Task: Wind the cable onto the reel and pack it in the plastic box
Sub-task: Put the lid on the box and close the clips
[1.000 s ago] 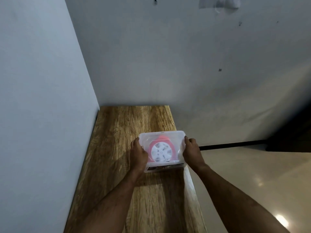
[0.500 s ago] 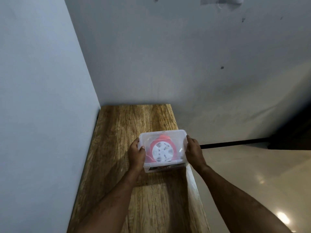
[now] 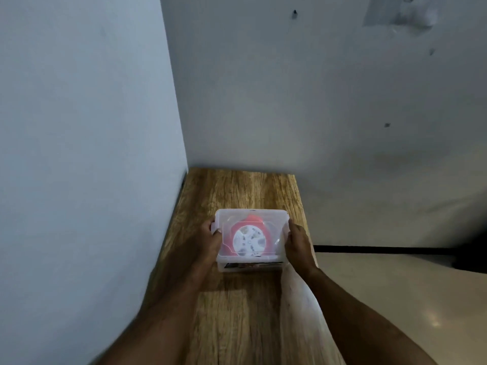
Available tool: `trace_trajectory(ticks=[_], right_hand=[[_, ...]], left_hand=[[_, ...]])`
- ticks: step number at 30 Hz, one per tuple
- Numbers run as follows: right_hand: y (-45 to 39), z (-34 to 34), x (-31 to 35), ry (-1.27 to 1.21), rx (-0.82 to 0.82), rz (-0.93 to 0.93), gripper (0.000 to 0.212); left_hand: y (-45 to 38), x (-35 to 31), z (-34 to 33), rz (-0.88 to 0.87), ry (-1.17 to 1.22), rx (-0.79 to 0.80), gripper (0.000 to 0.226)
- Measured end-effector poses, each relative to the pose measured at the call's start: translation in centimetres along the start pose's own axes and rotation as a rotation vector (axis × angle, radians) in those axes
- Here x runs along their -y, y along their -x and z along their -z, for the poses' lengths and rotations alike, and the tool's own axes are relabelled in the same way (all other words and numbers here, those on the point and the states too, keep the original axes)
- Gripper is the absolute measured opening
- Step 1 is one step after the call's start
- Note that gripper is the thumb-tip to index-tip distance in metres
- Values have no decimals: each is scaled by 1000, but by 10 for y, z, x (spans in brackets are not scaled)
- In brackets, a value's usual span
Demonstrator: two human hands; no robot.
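**Clear plastic box, lidded, reel inside**

Item: box (image 3: 251,266) on the wooden table (image 3: 237,325), near its right edge. Contents: red-and-white reel (image 3: 249,239), seen through the lid (image 3: 274,219); cable itself not discernible.

Hands: my left hand (image 3: 210,237) and right hand (image 3: 297,239) clasp opposite ends, fingers curled over the rim.

Change: a second ago my left palm lay flatter against the side; now its thumb hooks over the lid edge. Likely snapping it shut; packing seems nearly done.
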State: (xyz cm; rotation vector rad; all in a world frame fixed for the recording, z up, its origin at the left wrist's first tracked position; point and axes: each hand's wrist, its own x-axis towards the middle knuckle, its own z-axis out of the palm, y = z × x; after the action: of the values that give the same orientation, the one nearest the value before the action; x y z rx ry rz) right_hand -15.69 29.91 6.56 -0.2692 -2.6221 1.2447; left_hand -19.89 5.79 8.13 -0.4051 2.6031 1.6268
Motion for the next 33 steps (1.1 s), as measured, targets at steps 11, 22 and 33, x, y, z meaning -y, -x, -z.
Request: trace_trajectory(ticks=[11, 22, 33], right_hand=[[7, -28, 10, -24, -10, 2, 33], [9, -35, 20, 458, -16, 101, 58], [-4, -58, 21, 732, 250, 284, 92]], left_hand=[[-9, 20, 28, -31, -116, 18, 40], [-1, 5, -5, -443, -696, -195, 71], [-11, 20, -12, -534, -961, 120, 74]])
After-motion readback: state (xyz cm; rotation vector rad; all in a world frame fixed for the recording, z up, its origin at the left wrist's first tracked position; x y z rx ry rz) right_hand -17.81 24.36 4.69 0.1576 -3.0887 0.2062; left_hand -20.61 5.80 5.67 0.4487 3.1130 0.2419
